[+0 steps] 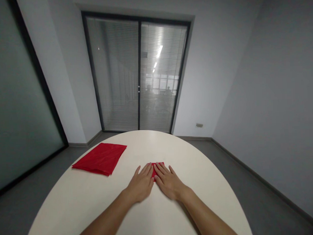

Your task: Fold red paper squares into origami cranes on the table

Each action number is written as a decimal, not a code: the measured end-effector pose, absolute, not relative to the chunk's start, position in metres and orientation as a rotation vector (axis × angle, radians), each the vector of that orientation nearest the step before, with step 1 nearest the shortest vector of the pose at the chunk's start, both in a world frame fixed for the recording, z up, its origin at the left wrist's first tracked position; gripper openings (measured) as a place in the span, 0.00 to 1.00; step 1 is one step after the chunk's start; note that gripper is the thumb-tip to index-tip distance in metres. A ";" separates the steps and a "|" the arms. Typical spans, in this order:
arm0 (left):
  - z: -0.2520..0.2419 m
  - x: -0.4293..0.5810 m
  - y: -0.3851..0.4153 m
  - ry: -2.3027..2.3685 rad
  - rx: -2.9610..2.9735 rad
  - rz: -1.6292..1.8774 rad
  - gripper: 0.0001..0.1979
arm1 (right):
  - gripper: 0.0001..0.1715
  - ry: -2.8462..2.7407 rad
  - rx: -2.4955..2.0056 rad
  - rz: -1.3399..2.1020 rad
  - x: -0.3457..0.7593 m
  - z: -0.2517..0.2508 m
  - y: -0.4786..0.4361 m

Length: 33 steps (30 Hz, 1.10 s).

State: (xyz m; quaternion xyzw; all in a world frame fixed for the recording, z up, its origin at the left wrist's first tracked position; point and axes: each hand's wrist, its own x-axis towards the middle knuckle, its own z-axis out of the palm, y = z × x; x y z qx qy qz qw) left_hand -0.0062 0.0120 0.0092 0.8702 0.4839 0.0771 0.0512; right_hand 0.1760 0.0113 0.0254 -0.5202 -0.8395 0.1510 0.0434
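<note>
A small folded red cloth (pixel 153 172) lies on the pale round table (pixel 157 145), mostly covered by my hands. My left hand (pixel 141 182) rests flat with its fingertips on the cloth's left side. On the right side of the cloth lies my right hand (pixel 167 180), palm down, fingers spread a little. The two hands are close together, thumbs near each other at the cloth's lower edge. A larger red cloth or stack of cloths (pixel 101 159) is spread at the table's left, beyond my left hand.
The table's curved edge runs round both sides. Behind it stand a glass door with blinds (pixel 116 77) and white walls. A dark-framed glass panel (pixel 19 95) is at the left, and a small wall socket (pixel 199 125) sits low at the right.
</note>
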 end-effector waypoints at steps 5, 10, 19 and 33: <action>0.008 -0.011 0.013 1.471 2.649 0.324 0.28 | 0.40 -2.516 -1.696 0.477 0.185 0.029 0.015; 0.004 -0.014 0.013 1.479 2.641 0.411 0.29 | 0.45 -2.453 -1.668 0.482 0.197 0.024 0.020; 0.003 -0.022 0.018 1.602 2.574 0.449 0.30 | 0.43 -2.525 -1.440 0.447 0.203 0.019 0.028; -0.002 -0.024 0.021 1.544 2.613 0.490 0.29 | 0.34 -2.589 -1.254 0.431 0.200 0.027 0.027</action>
